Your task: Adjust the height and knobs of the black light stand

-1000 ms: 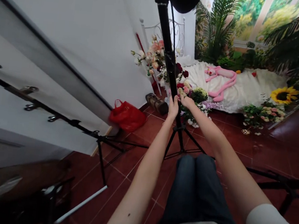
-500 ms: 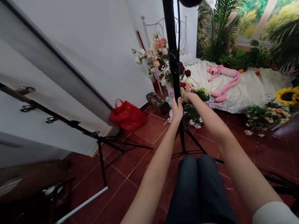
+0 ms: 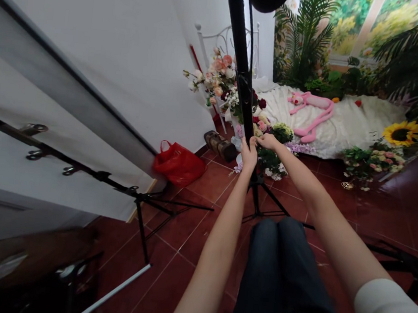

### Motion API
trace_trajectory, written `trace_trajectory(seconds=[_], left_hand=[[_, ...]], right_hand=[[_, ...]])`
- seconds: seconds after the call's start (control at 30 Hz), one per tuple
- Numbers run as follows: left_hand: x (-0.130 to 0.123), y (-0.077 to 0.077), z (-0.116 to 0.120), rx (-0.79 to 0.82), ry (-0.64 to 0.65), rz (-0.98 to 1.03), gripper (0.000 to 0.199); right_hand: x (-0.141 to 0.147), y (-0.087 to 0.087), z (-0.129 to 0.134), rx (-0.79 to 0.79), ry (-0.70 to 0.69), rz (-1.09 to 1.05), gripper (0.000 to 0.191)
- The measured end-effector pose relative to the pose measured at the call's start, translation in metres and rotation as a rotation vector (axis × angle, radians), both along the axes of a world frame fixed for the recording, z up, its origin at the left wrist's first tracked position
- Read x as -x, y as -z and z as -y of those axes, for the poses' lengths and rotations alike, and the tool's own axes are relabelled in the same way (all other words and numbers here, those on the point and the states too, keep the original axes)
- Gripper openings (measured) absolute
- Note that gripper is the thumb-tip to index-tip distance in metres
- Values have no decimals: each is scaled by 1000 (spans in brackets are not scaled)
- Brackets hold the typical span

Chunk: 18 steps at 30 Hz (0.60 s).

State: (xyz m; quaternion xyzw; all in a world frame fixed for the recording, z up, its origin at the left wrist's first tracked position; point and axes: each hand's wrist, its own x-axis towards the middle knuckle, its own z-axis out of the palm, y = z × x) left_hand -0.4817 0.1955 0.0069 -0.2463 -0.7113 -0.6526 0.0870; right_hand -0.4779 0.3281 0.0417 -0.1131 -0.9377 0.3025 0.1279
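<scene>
Two bare hands are at the black tripod stand (image 3: 244,80) in the head view. The left hand (image 3: 249,154) is wrapped around the lower pole; the right hand (image 3: 268,141) is at its right side, fingertips drawn together, though whether they pinch a knob cannot be told. Neither hand is clearly nearer. The pole's long axis rises steeply from the grip, leaning left in view. The stand's legs are spread on red floor tiles (image 3: 195,235), beyond the knees (image 3: 277,233). Artificial flowers (image 3: 262,125) sit behind the pole; a red plastic bag (image 3: 180,163) lies left, apart from it.

Black tripod stand (image 3: 245,88) in my grip — pole (image 3: 239,37) slanted in view, legs (image 3: 274,199) spread on red floor tiles (image 3: 187,224).
</scene>
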Motion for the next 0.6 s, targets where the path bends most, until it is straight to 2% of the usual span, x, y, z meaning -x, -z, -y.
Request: trace_trajectory(seconds=[0.07, 0.17, 0.3, 0.4, 0.5, 0.6], left_hand=[[0, 0, 0, 5, -6, -3, 50], [-1, 1, 1, 6, -30, 12, 51], [2, 4, -1, -15, -18, 3, 52], [6, 8, -3, -45, -9, -14, 53], [9, 11, -4, -73, -14, -8, 53], [9, 12, -4, -90, -14, -12, 53]], right_hand=[[-6, 2, -1, -8, 0, 59, 53], [-11, 7, 3, 40, 1, 34, 51], [-15, 22, 18, 161, 40, -165, 48], [-19, 33, 27, 237, 118, -331, 55], [-20, 29, 18, 165, 102, -267, 63], [-14, 9, -5, -42, 49, 18, 65]])
